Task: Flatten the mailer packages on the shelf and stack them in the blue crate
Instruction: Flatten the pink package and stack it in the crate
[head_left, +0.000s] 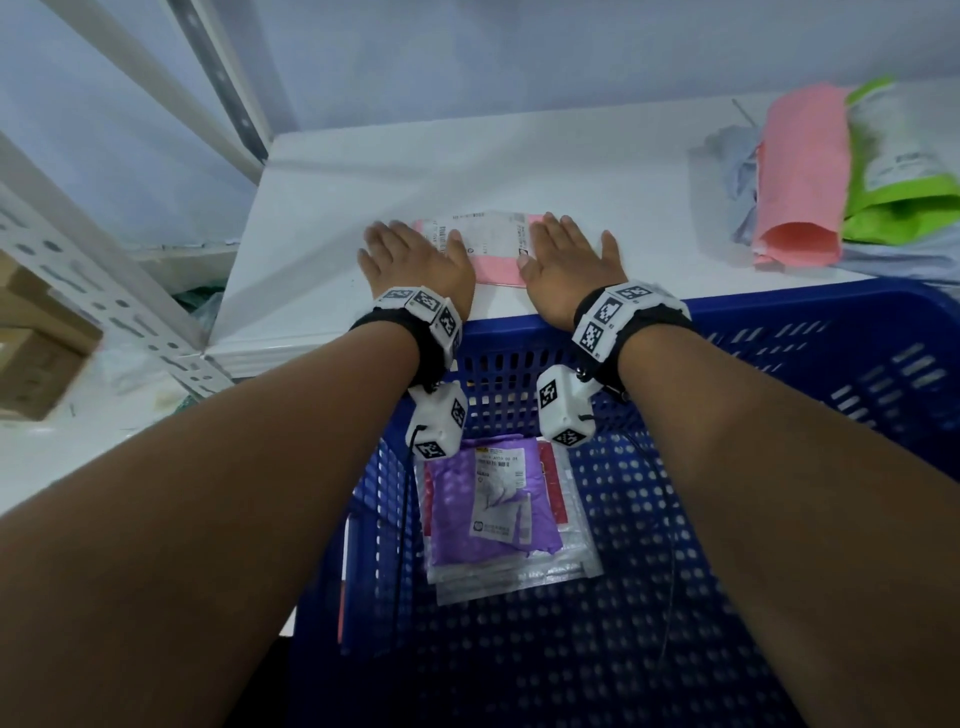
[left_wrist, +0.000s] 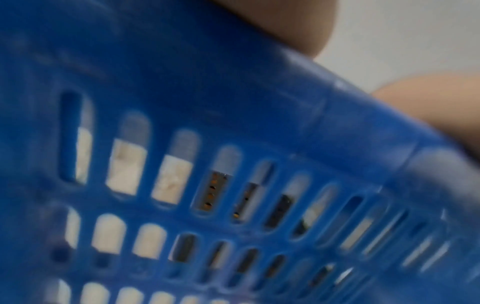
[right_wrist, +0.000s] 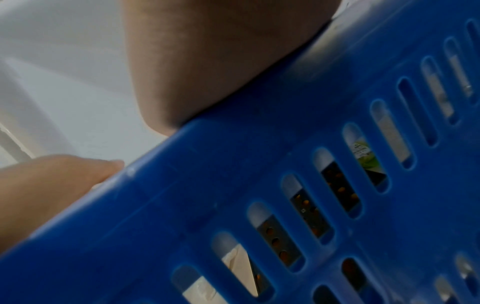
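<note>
Left hand (head_left: 415, 260) and right hand (head_left: 569, 260), fingers straight and together, press flat pink plastic mailer (head_left: 493, 254) on white shelf (head_left: 363, 182), beyond perforated blue plastic crate (head_left: 779, 322).

Both flat hands, left hand (head_left: 410, 260) and right hand (head_left: 569, 262), on pink mailer (head_left: 493, 249) atop white shelf (head_left: 322, 208).

Hidden and blurred parts

Both hands (head_left: 415, 260) (head_left: 569, 260) covered the pink mailer's (head_left: 491, 254) ends; its label print was unreadable. Wrist views were blurred, filled by the crate (left_wrist: 233, 102) wall. The green mailer (head_left: 904, 156) was cropped.
</note>
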